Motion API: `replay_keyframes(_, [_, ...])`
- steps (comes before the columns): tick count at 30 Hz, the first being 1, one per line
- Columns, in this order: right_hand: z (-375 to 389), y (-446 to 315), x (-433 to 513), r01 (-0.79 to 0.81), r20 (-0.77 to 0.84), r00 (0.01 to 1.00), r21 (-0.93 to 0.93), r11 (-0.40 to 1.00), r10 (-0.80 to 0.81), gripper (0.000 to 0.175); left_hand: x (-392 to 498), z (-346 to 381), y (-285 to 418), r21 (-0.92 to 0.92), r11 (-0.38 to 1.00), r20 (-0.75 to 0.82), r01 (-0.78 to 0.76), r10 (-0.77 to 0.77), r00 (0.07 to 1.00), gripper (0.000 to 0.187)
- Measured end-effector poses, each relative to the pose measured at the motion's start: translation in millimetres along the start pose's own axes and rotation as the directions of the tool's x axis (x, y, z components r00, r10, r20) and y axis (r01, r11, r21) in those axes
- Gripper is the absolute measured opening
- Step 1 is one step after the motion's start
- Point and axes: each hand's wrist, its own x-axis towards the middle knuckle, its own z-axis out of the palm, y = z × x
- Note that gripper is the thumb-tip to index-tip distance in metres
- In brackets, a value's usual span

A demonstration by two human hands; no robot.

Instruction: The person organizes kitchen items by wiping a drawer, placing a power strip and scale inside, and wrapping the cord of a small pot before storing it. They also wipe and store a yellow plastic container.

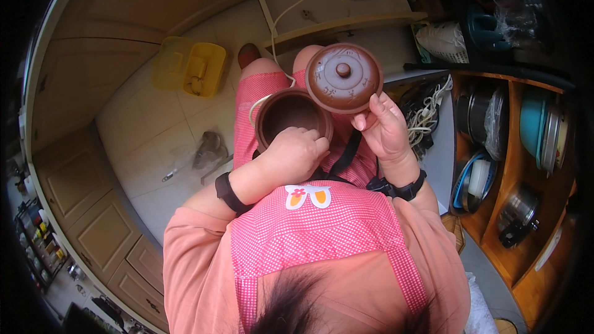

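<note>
A brown clay pot rests on my lap, its opening facing up. A white power cord leads from its far side. My left hand lies over the pot's near right rim with curled fingers; their tips are hidden, so whether they grip anything is unclear. Up and to the right, my right hand holds the round brown clay lid by its near edge, thumb on top. The lid's knob and engraved face point towards me, and it overlaps the pot's far right side in view.
On the tiled floor at left stand yellow plastic containers and a crumpled plastic bag. A pale cabinet is ahead. At right, wooden shelves hold pans and bowls, beside a bundle of cords.
</note>
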Motion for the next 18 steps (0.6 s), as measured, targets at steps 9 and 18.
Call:
replay_keyframes(9, [-1,-6,1,0.049,0.010,0.999,-0.089,0.995,-0.048,0.024,-71,-29,-2,-0.090,0.949,-0.243,0.301,-0.314,0.918,0.009])
replay_keyframes(18, [8,-10,8,-0.196,0.083,0.968,-0.329,0.924,0.235,0.028,-279,39,3,0.082,0.245,-0.136,0.966,-0.958,0.254,0.016])
